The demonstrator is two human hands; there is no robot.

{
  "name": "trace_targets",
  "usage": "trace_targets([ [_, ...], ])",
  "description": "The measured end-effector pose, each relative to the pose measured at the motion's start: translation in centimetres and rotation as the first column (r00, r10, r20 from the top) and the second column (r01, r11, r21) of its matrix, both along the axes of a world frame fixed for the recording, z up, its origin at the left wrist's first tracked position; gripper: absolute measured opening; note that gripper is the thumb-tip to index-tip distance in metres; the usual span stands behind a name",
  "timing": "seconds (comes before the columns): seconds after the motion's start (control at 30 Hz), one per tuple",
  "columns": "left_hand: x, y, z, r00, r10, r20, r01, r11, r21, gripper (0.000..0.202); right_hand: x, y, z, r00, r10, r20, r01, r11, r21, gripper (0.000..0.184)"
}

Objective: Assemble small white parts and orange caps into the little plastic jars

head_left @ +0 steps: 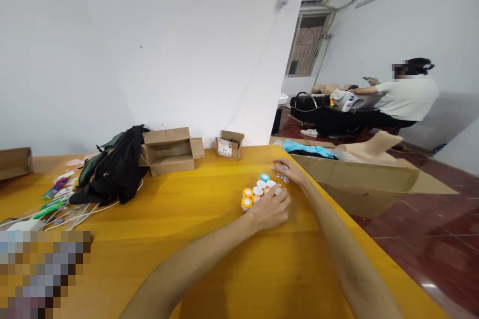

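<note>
A tight cluster of small round jars with orange [247,203], white [258,191] and teal [265,177] lids stands on the yellow wooden table [209,254]. My left hand [271,208] reaches over the cluster's right side, its fingers bent around a white-topped jar [278,191] and partly hiding the neighbouring ones. Just beyond, my right hand [292,171] curls its fingers by the table's right edge. Small clear pieces [284,179] lie under and beside those fingers; what is between the fingertips is too small to make out.
Along the wall stand an open cardboard box [170,154], a smaller carton [229,146] and a black bag [129,169]. Cables and clutter [56,204] lie at the left. Past the right edge is a large cardboard box [359,184] with a mannequin part; a person [406,94] sits farther back.
</note>
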State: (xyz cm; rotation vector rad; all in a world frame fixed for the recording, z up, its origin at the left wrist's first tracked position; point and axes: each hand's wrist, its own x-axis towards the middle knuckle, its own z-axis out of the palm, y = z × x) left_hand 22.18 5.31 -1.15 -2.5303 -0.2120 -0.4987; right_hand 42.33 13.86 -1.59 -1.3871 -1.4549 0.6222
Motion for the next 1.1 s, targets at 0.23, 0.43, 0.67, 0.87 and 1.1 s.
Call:
trace_targets([
  [0.23,-1.2,2.6,0.1,0.996,0.092,0.011,-0.089,0.98,-0.177,0.028,-0.9,0.0,0.2,0.995,0.065,0.072,-0.068,0.997,0.043,0.032],
  [0.43,-2.0,3.7,0.0,0.99,0.138,-0.002,-0.136,0.976,-0.17,0.031,-1.2,-0.6,0.5,0.996,0.084,0.028,-0.085,0.996,0.025,0.027],
  [0.67,-1.8,3.1,-0.2,0.988,0.142,0.054,-0.124,0.958,-0.259,0.048,-1.7,-2.3,0.7,0.995,0.083,0.061,-0.085,0.996,0.022,0.018],
  [0.87,-3.7,0.3,0.0,0.992,0.122,0.028,-0.114,0.975,-0.189,0.046,-2.7,-4.8,0.7,0.991,0.095,0.091,-0.096,0.995,0.013,0.01],
  [1.1,-8.3,-3.4,0.0,0.983,0.186,0.001,-0.184,0.969,-0.166,0.036,-4.5,-8.2,0.3,0.979,0.111,0.173,-0.115,0.993,0.014,0.01],
])
